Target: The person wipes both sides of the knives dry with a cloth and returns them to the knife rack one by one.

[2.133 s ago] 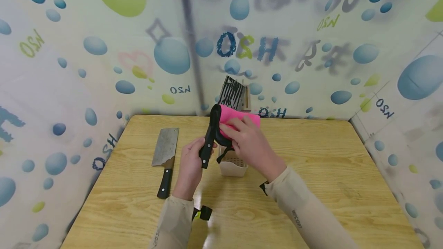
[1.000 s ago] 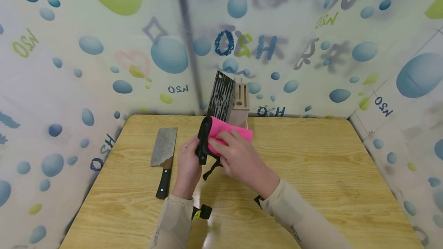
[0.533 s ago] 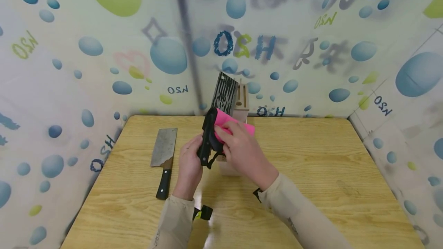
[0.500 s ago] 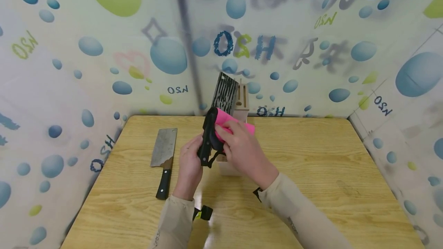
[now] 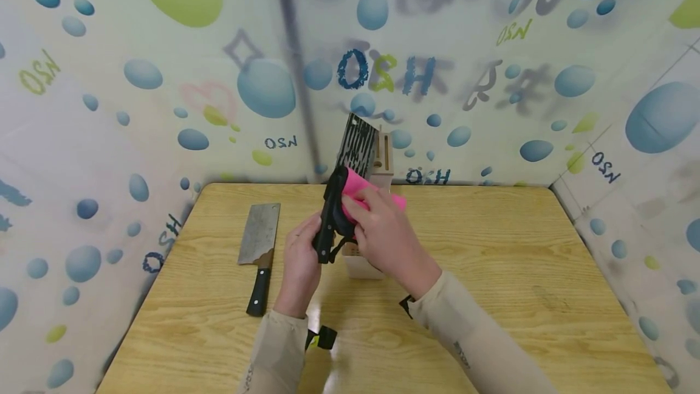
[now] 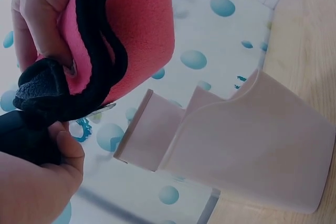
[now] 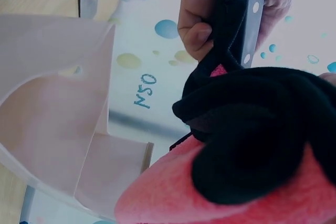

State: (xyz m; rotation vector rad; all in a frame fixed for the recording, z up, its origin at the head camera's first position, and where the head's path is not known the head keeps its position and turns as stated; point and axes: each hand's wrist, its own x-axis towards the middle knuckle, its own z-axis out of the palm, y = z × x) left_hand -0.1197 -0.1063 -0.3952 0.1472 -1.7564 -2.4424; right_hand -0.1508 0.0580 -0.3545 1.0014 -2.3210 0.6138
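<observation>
My left hand (image 5: 302, 254) grips the black riveted handle of a cleaver (image 5: 356, 146), whose dark-streaked blade points up and away. Over the lower blade lies a folded, fuzzy pink cloth (image 5: 356, 183) with thick black edging. My right hand (image 5: 391, 233) pinches this cloth, thumb and fingers pressing it at the blade near the handle. In the left wrist view the cloth (image 6: 144, 30) hides most of the blade. The right wrist view shows the handle (image 7: 247, 30) inside the left hand's curled fingers.
Behind the hands stands a pale knife holder (image 5: 384, 154) with a slotted top and an open front bin. A second cleaver (image 5: 260, 233) with a black handle lies flat on the wooden table (image 5: 492, 272) to the left. A patterned wall backs the table.
Cleaver and cloth shifted left and toward me, then partly back up and right. The right hand moved with them, keeping its pinch on the cloth. The second cleaver stays put.
</observation>
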